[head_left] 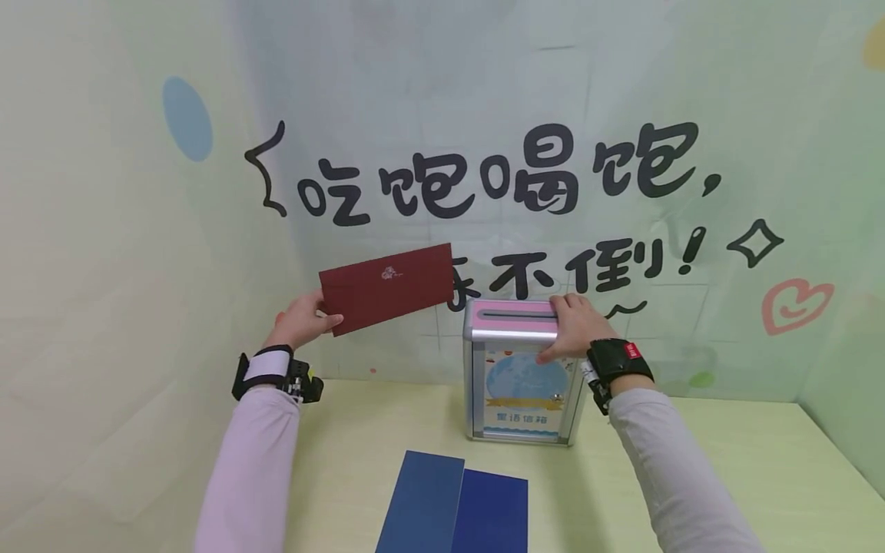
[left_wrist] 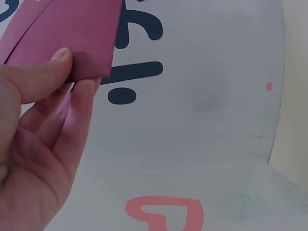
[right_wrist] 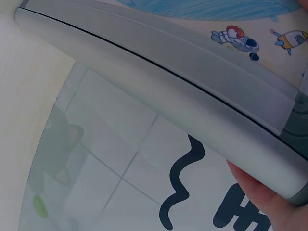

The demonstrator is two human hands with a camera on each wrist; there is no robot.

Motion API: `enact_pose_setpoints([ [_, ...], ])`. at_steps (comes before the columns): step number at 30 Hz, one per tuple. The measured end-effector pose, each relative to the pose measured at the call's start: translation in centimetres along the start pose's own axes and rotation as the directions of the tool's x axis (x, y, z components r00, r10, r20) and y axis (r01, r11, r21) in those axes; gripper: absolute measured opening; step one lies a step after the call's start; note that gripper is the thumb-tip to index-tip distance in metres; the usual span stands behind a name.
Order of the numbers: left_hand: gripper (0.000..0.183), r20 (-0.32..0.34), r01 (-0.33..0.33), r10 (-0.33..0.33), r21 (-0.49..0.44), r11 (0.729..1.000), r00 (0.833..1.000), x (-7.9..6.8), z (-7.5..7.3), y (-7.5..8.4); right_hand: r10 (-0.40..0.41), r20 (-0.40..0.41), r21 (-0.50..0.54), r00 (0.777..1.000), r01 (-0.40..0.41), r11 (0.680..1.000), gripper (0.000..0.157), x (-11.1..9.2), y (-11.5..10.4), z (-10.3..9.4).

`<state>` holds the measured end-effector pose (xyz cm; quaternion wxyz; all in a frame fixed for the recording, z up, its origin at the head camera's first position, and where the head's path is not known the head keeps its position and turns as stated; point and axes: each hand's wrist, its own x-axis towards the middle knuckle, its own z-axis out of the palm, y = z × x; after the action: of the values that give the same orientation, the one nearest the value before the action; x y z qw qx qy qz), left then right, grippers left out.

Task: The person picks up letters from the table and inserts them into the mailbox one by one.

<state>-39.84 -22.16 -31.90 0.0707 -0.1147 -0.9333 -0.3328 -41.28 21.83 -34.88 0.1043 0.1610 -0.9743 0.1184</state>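
A dark red envelope (head_left: 387,286) is held up in the air by my left hand (head_left: 304,321), left of the box and slightly above it. In the left wrist view the thumb and fingers pinch the corner of the envelope (left_wrist: 82,43). My right hand (head_left: 577,326) grips the top right corner of a suggestion box (head_left: 522,384), thumb on the front and fingers over the top. The box stands upright, with a pink top, a long slot and silver edges. Its metal side edge (right_wrist: 159,91) fills much of the right wrist view.
Two blue envelopes lie on the light yellow table (head_left: 657,461) before the box: a lighter one (head_left: 423,503) beside a darker one (head_left: 491,511), their edges meeting. A pale wall covering (head_left: 484,84) with large black characters rises behind, and another wall stands at the left.
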Motion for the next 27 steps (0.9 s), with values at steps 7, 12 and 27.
enact_pose_setpoints([
  [7,0.043,-0.049,-0.011,0.005,-0.137,0.990,0.999,0.3,0.4,0.4,-0.007,-0.012,-0.002,1.000,0.007,1.000,0.102,0.1,0.1,0.3],
  [12,0.047,-0.088,-0.059,0.038,-0.245,0.968,0.995,1.0,0.6,1.1,-0.001,-0.019,-0.008,1.000,0.001,1.000,0.102,0.1,0.3,0.2],
  [27,0.057,-0.209,-0.214,0.136,-0.418,0.883,0.968,2.7,0.0,5.8,0.000,-0.009,-0.014,1.000,0.000,1.000,0.103,0.3,0.4,0.2],
])
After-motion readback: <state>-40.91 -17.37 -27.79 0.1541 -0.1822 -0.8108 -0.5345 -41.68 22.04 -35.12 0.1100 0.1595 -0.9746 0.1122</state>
